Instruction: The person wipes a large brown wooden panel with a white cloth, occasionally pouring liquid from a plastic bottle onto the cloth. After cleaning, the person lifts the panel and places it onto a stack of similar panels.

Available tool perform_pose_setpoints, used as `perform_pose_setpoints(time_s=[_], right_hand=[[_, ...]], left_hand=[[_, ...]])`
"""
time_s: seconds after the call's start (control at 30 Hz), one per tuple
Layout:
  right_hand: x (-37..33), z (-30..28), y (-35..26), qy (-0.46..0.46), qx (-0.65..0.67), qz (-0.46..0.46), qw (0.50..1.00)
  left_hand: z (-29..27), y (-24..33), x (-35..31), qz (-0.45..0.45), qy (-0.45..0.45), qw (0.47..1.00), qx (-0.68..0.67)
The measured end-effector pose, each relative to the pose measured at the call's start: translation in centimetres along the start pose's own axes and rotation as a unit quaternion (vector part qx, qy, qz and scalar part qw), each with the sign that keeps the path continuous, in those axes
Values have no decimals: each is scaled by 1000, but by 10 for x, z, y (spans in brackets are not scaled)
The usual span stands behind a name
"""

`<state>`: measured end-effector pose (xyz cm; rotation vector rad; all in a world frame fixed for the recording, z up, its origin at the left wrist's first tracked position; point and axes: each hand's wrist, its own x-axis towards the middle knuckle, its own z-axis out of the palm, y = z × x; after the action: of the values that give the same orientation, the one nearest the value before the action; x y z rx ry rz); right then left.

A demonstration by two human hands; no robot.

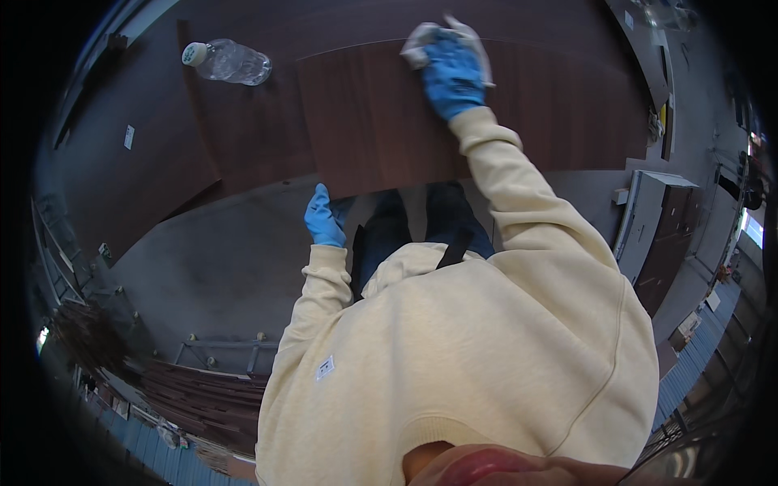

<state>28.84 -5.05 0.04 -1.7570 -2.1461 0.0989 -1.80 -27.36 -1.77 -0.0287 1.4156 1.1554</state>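
Note:
A dark brown wood-grain panel (373, 121) lies on a larger dark brown surface in front of me. My right hand (452, 77), in a blue glove, presses a bunched white cloth (421, 44) onto the far part of this panel; the fingers are closed over the cloth. At the panel's near left corner is my left hand (326, 219), also gloved in blue. Its thumb shows at the edge and the hand appears closed on that corner, with the other fingers partly hidden.
A clear plastic bottle (233, 63) with a white cap lies on its side at the far left. Another brown board (113, 154) slants off to the left. Stacked brown boards (203, 401) lie behind me at lower left, and a cabinet-like unit (656, 231) stands at right.

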Motion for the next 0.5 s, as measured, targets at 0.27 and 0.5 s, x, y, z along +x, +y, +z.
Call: perform_pose_setpoints(time_s=[0.27, 0.5], right_hand=[[29, 13, -53, 69, -24, 36, 997], [19, 37, -128, 17, 47, -211, 976]], left_hand=[[6, -2, 0, 18, -34, 999, 13], [3, 7, 0, -6, -25, 999, 47]])
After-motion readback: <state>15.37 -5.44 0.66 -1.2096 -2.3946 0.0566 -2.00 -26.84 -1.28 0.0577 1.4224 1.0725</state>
